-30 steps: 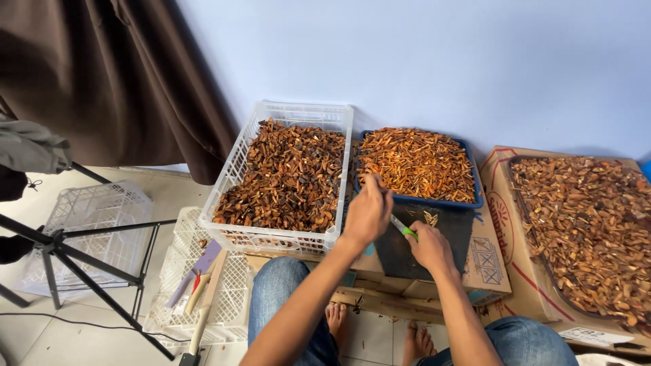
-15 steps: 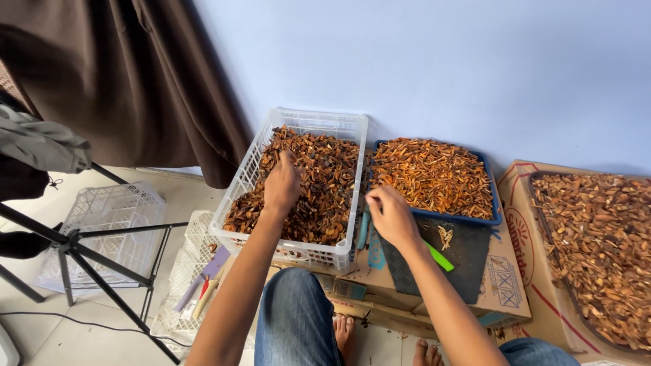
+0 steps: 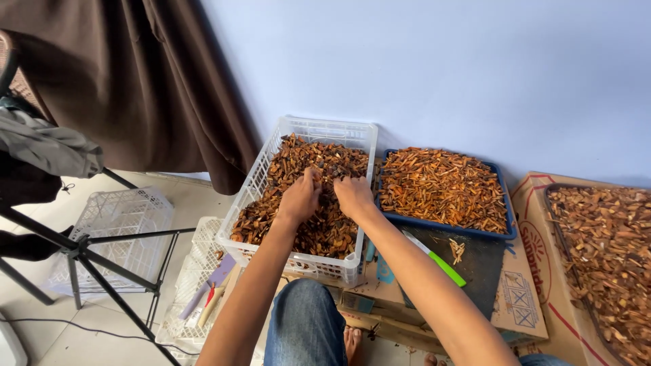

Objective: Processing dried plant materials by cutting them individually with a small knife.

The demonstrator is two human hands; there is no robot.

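A pale blue wall and a brown curtain (image 3: 135, 88) back a tiled floor (image 3: 41, 332) crowded with trays. Both hands are sunk into the dark brown dried pieces (image 3: 319, 230) heaped in the white slotted crate (image 3: 325, 129) near the wall: the left hand (image 3: 300, 196) and the right hand (image 3: 354, 195) lie side by side, each grip curled loosely into the pile, though whether either pinches a piece I cannot tell. This looks like the gathering step; the next move calls for closing on a piece and bringing it toward the green-handled knife (image 3: 434, 257) on the dark board (image 3: 481, 271) beside the blue tray (image 3: 441, 227).
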